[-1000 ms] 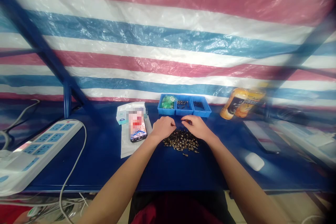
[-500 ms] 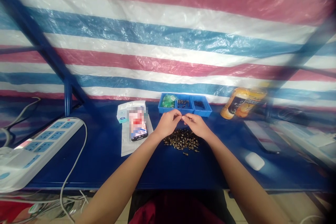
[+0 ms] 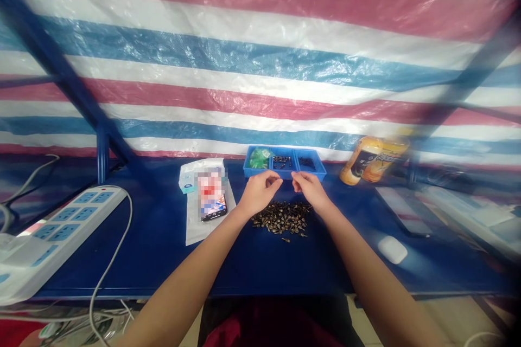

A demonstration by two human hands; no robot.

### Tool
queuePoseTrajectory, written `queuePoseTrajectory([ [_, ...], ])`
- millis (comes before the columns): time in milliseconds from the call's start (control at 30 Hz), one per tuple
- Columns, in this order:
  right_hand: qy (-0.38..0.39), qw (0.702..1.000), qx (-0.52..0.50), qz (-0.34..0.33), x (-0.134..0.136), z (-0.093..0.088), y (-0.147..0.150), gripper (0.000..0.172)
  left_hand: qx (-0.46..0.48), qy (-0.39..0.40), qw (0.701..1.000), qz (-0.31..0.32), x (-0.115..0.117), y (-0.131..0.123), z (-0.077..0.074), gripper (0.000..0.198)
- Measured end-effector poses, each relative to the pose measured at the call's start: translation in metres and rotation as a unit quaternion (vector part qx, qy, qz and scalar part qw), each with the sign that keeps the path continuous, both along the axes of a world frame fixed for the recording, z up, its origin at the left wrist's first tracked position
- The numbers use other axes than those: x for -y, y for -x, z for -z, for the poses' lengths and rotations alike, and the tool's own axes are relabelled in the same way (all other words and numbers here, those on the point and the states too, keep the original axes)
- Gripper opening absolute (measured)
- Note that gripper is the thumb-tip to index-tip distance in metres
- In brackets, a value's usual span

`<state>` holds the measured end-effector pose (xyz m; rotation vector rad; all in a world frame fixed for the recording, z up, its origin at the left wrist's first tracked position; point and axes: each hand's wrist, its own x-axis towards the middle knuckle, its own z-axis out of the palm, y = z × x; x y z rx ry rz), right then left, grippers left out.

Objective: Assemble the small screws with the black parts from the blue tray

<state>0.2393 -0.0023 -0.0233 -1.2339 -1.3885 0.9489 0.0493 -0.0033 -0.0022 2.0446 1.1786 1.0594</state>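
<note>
My left hand hovers over the left side of a pile of small brass-and-dark screw-like metal parts. Its thumb and fingertips are curled close together, and whatever they pinch is too small to make out. Across a small gap, my right hand is closed too, thumb against the bent fingers; its contents are hidden. Just beyond both hands sits a blue divided tray. A green bag lies in its left compartment, small metal pieces in the middle one, dark small parts in the right.
Left of the pile, a phone rests on a white packet. A power strip with cables lies at far left. To the right are orange bottles, a white earbud case and another phone. Striped sheeting hangs behind.
My hands were together with fingertips touching; now they are apart, the right hand having moved slightly right. The whole view has shifted a little.
</note>
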Motion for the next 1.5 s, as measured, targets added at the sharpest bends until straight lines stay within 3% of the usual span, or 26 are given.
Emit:
queuePoseTrajectory([
  [67,-0.014,0.994,-0.060,0.086,-0.002,0.002,-0.004,0.037,-0.011,-0.001,1.000,0.003,-0.001,0.000,0.001,0.020],
  [133,-0.030,0.982,-0.101,0.156,-0.004,0.003,-0.007,0.044,-0.023,0.000,1.000,0.004,-0.001,0.001,0.002,0.020],
  [200,-0.039,0.978,-0.103,0.176,-0.006,0.004,-0.010,0.044,-0.045,0.004,0.999,-0.006,-0.002,0.002,0.002,0.020],
  [367,-0.035,0.990,-0.030,0.133,-0.006,0.004,-0.010,0.033,-0.150,0.028,0.987,-0.057,-0.005,0.014,-0.002,0.021],
  [500,-0.022,0.993,0.112,0.006,0.002,0.001,-0.008,0.031,-0.243,0.058,0.968,-0.024,-0.007,0.026,-0.001,0.024],
  [600,-0.030,0.963,0.246,-0.106,0.011,-0.002,-0.006,0.030,-0.268,0.081,0.959,-0.039,-0.007,0.029,0.003,0.028],
  [733,-0.036,0.928,0.329,-0.170,0.017,-0.003,-0.005,0.034,-0.256,0.100,0.961,-0.030,-0.005,0.028,0.006,0.023],
  [967,-0.054,0.919,0.348,-0.178,0.016,0.000,-0.003,0.014,-0.244,0.085,0.966,0.003,0.001,0.023,0.003,0.009],
  [1500,-0.052,0.925,0.335,-0.172,0.016,0.002,0.001,0.013,-0.255,0.059,0.965,0.010,-0.004,0.025,0.009,0.014],
])
